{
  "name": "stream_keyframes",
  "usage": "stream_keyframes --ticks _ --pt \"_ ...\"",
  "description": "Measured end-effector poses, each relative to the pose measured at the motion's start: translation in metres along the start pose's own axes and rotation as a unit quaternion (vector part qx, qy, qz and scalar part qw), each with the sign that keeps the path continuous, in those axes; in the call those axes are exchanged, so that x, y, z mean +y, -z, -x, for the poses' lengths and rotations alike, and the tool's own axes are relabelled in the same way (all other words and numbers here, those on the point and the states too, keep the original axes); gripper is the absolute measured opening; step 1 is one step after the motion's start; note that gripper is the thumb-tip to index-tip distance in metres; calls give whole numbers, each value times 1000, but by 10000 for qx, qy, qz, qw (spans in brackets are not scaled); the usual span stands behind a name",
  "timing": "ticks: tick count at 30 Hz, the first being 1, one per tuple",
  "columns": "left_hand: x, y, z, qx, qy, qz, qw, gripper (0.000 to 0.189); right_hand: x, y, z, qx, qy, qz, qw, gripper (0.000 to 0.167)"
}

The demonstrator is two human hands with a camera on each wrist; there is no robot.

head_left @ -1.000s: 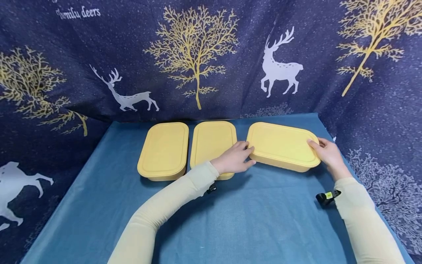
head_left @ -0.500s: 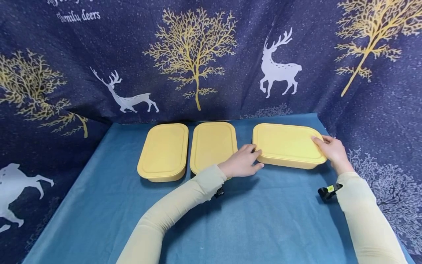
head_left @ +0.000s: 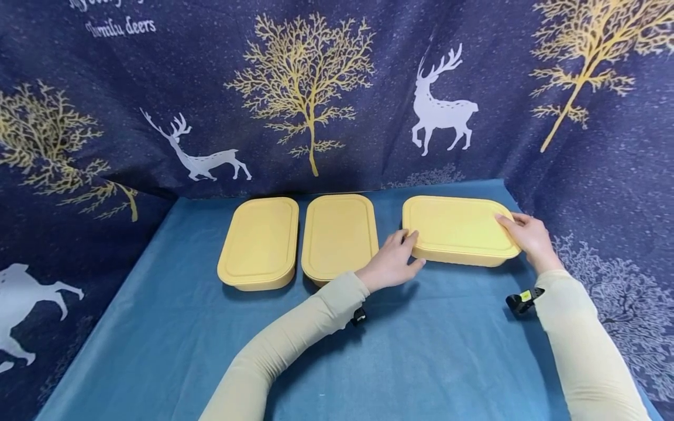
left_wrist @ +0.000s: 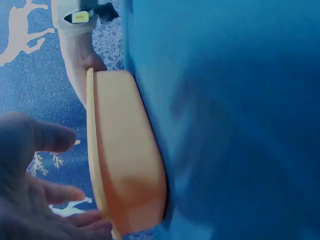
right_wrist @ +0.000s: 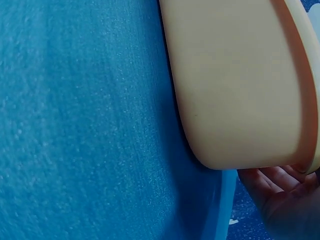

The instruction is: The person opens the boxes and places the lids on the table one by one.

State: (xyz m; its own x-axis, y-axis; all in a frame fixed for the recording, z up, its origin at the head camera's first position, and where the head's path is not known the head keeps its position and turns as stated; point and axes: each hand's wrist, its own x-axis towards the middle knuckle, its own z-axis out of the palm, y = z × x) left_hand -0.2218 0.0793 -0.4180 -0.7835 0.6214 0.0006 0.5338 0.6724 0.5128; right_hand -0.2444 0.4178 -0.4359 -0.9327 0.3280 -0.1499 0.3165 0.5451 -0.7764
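Note:
A yellow lidded box [head_left: 458, 225] lies crosswise at the right of the table in the head view. At its right end my right hand [head_left: 532, 240] grips it, thumb over the lid's edge and fingers at the end wall, below the rim in the right wrist view. My left hand [head_left: 392, 263] is at the box's left end with loosely extended fingers. In the left wrist view, fingertips [left_wrist: 92, 220] meet the lid's rim while the thumb stays apart. Two similar boxes, a middle one [head_left: 339, 237] and a left one [head_left: 259, 240], stand lengthwise to the left.
A blue cloth [head_left: 421, 351] covers the table. Behind it and at both sides hangs a dark blue curtain [head_left: 368, 158] with deer and trees. My left forearm [head_left: 295, 327] passes just in front of the middle box.
The right box has slid to the right and turned a little straighter, with both hands moving along. Over the last half second it has hardly moved.

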Motion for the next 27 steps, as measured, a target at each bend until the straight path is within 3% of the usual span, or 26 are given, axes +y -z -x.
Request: stream_keyframes --ticks 3,7,14,18,21,27 --pt "3 -8 -1 211 257 558 9979 72 1 -1 -1 9 0 -17 10000 93" --pt "8 -16 -3 570 519 1232 9894 79 1 -1 -1 32 -2 -9 10000 93" --pt "7 -31 -11 1124 796 2182 9661 86 -1 -1 0 55 -25 -25 10000 94" --pt "1 -41 -17 1340 980 2690 9487 95 -3 -1 0 59 -18 -31 10000 94" --pt "-4 -47 -21 1413 1105 2975 9377 100 -3 -1 -1 48 -27 -58 10000 94" --pt "-13 -54 -29 1350 1275 3354 9236 101 -3 -1 -4 13 -69 -127 9999 95"
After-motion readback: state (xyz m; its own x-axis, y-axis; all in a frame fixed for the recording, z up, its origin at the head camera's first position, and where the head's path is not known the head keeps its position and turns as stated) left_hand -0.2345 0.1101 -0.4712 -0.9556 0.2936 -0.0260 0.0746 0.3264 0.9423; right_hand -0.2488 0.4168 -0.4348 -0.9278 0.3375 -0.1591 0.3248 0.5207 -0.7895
